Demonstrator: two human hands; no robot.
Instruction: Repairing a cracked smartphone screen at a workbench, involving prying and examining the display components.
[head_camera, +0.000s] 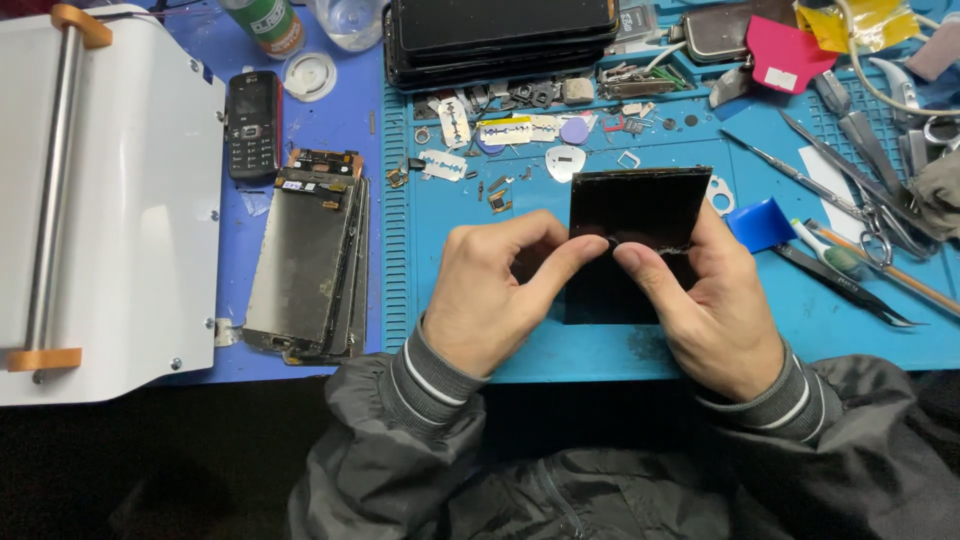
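Both hands were pinched on the black phone screen panel (640, 205) at the blue mat's (600, 350) centre: left hand (490, 290) at its nine o'clock edge, right hand (710, 305) at five o'clock. It looked like peeling work; next, a careful, steady pull.

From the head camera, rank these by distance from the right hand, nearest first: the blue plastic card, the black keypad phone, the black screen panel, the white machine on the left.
1. Black screen panel: held by the right hand, at centre.
2. Blue plastic card: just right of that hand's fingers, on the mat.
3. Black keypad phone: upper left, beyond the left hand.
4. White machine: far left edge.
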